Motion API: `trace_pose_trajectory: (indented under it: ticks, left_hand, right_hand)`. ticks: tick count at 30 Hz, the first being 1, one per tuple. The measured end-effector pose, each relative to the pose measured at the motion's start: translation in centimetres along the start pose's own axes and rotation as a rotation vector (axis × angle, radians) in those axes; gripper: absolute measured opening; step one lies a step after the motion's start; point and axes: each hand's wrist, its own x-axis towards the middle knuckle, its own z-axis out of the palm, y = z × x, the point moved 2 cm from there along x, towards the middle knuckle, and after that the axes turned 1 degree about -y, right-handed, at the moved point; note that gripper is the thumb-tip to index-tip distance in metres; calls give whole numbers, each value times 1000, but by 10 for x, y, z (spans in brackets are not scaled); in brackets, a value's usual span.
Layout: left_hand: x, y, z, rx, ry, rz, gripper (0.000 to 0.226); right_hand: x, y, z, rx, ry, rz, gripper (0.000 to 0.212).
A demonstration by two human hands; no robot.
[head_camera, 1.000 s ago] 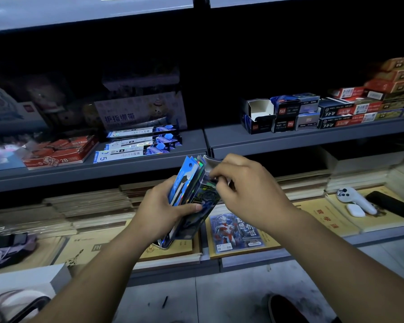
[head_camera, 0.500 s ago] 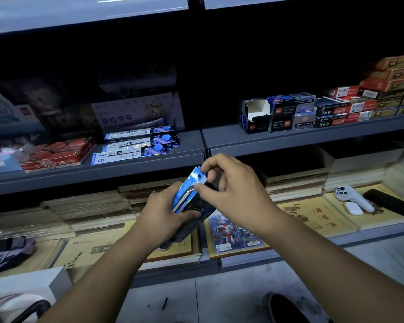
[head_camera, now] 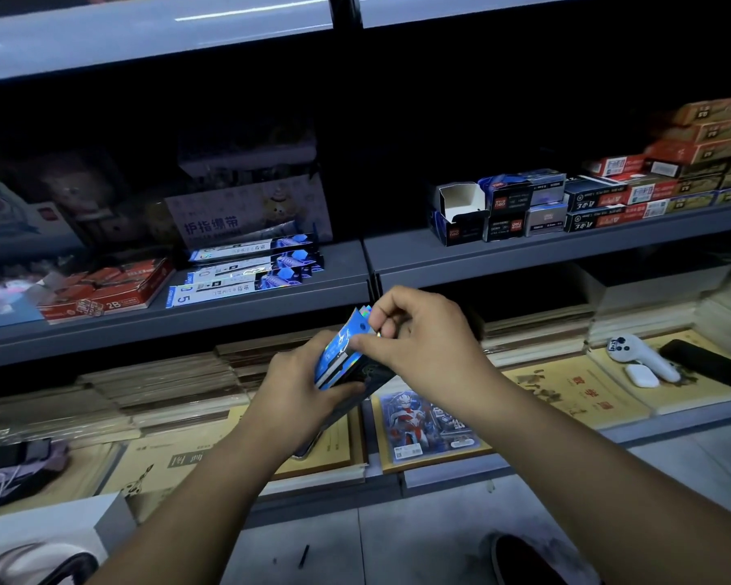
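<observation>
My left hand grips a stack of shiny blue card packs from below, in front of the lower shelf. My right hand pinches the top edges of the packs between thumb and curled fingers. Part of the stack is hidden behind both hands. A single card pack with a red and silver figure lies flat on a yellow notebook just below my right hand.
Grey shelves hold blue packs, a red box and small dark boxes. Notebook stacks fill the lower shelf. A white controller and a black phone lie at right. A white box stands lower left.
The fanned-out packs have been squared together into a tighter stack. My right hand moved from the stack's right side onto its top edge. The view shifted slightly.
</observation>
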Motion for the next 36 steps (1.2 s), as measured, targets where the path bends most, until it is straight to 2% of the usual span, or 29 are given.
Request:
trace_pose_trajectory:
  ticks: [4, 8, 11, 19, 21, 22, 24, 27, 33, 36]
  left_hand:
    - [1, 0, 1, -1, 16, -3, 43]
    - [3, -1, 1, -5, 23, -5, 44]
    - [5, -6, 0, -7, 28, -26, 44]
    - [5, -15, -3, -36, 49, -88, 46]
    - [6, -20, -3, -87, 36, -94, 44]
    - [6, -21, -4, -125, 37, -97, 42]
    - [7, -21, -6, -203, 39, -115, 39]
    - [8, -18, -9, -302, 34, -136, 39]
    - [6, -14, -15, -415, 49, -129, 42]
    - [6, -16, -16, -407, 70, -138, 42]
  right_hand:
    - [1, -3, -6, 4, 49, -18, 20]
    - [3, -4, -14, 49, 91, -26, 27]
    - [1, -6, -20, 133, 184, -38, 23]
    - [8, -14, -40, 860, 323, 126, 14]
    - [12, -9, -45, 948, 330, 128, 6]
    - [13, -7, -47, 963, 324, 129, 9]
    - [15, -4, -52, 948, 342, 142, 23]
    - [16, 0, -56, 763, 414, 158, 37]
    - [17, 3, -50, 444, 329, 156, 50]
    - [16, 4, -50, 375, 327, 141, 51]
